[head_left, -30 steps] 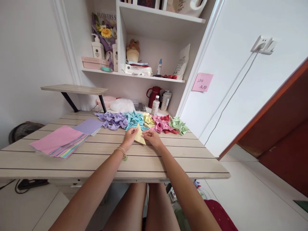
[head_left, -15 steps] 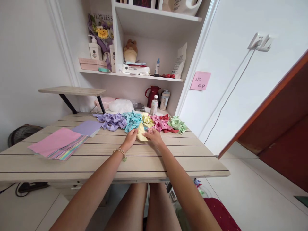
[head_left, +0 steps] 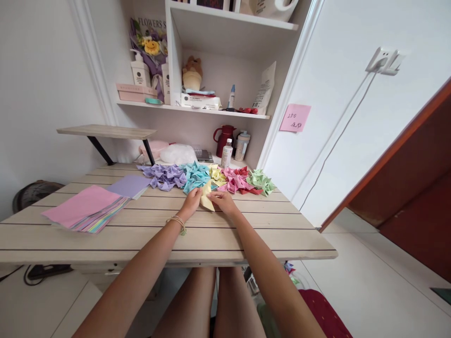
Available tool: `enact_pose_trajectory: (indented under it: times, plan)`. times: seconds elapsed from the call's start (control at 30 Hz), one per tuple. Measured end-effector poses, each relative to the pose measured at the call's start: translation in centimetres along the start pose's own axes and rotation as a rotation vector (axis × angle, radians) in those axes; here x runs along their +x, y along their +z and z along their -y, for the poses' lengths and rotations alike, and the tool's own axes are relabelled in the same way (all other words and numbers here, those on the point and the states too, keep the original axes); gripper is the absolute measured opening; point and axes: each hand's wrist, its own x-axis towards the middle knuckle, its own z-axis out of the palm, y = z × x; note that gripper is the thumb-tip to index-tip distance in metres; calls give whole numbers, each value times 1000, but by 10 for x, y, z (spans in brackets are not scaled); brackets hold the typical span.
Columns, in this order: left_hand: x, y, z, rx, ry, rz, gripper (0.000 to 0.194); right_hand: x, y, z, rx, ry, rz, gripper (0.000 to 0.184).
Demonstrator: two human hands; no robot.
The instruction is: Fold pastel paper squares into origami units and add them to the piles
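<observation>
A partly folded piece of yellow paper (head_left: pixel 207 197) is held upright between my two hands, just above the table. My left hand (head_left: pixel 192 201) pinches its left edge, a bracelet round the wrist. On the other side my right hand (head_left: pixel 221 201) grips the paper's right part with bent fingers. Right behind the hands lie folded paper pieces in colour groups: purple (head_left: pixel 165 176), blue (head_left: pixel 196 175), yellow (head_left: pixel 216 174), pink (head_left: pixel 232 180), red (head_left: pixel 252 191) and green (head_left: pixel 260 181). Some blue and pink pieces are partly hidden by my hands.
A stack of coloured paper sheets (head_left: pixel 88 206) lies left on the slatted table (head_left: pixel 148 239), with purple sheets (head_left: pixel 128 186) beside it. A bottle (head_left: pixel 227 154), a red jug (head_left: pixel 223 140) and a tumbler (head_left: pixel 242 146) stand at the back. A small raised shelf (head_left: pixel 105 131) is at the left.
The yellow paper has turned, and its lower tip now points further down. My right hand's fingers have shifted slightly left along it. My left hand stays nearly in place.
</observation>
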Motion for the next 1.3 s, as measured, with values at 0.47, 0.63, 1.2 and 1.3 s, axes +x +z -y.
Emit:
enact_pose_trajectory:
  times: [0.47, 0.63, 1.2, 1.3]
  plan:
    - [0, 1, 6, 74, 56, 130, 45, 2, -4, -4, 228, 116, -126, 45]
    - [1, 2, 11, 154, 106, 179, 42, 5, -4, -9, 254, 136, -162, 45]
    - [-4, 2, 7, 222, 89, 254, 41, 3, 0, -5, 265, 216, -174, 41]
    - [-4, 3, 8, 222, 82, 251, 39, 1, -1, -6, 275, 207, -147, 40]
